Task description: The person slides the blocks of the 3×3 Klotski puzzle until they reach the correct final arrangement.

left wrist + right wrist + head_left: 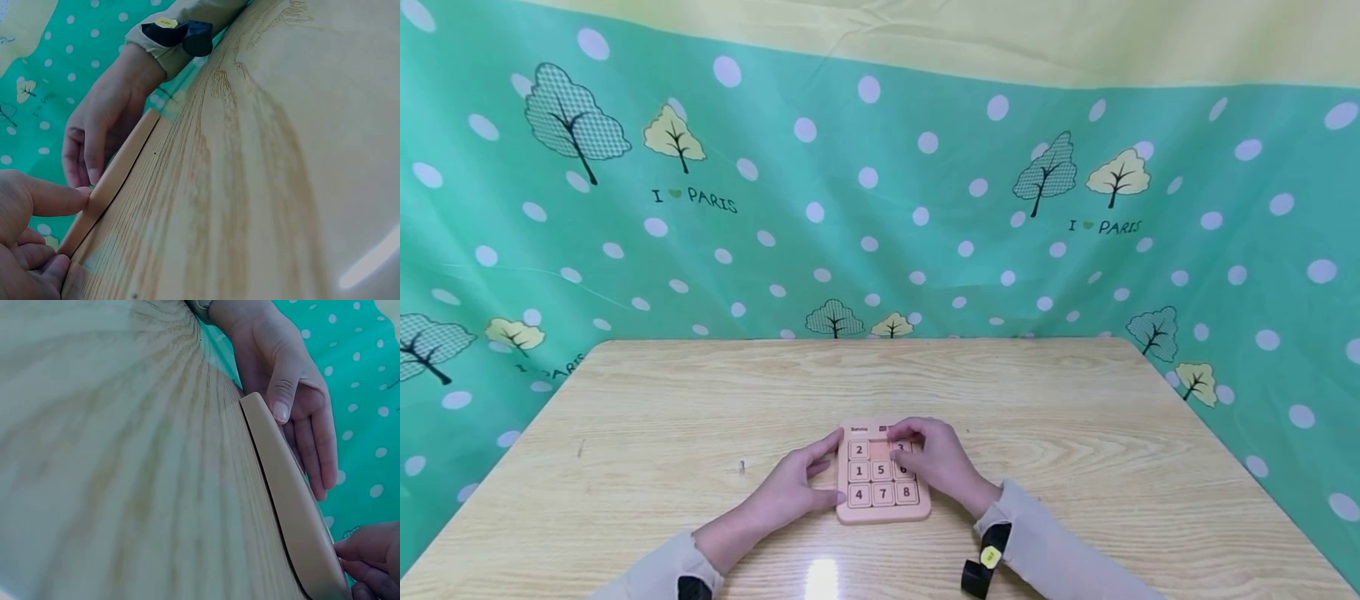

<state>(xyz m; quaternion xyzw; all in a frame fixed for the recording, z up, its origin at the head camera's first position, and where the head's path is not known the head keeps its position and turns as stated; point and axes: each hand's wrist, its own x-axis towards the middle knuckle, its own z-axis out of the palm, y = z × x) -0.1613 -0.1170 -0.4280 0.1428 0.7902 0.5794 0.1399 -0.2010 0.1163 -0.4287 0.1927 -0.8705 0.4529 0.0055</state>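
Note:
A pink number slide puzzle lies flat on the table, its numbered tiles facing up. A bare slot shows in its top row, right of the 2 tile. My left hand rests against the puzzle's left side, thumb at the lower corner and forefinger at the upper one. In the right wrist view its other fingers reach out straight. Over the puzzle's upper right lies my right hand, thumb and forefinger tips at the 3 tile. That hand partly covers the 3 and 6 tiles.
The wooden table stretches around the puzzle on all sides. Behind and beside it hangs a green dotted cloth with printed trees. A black strap with a yellow tag sits on the right wrist, its end hanging loose.

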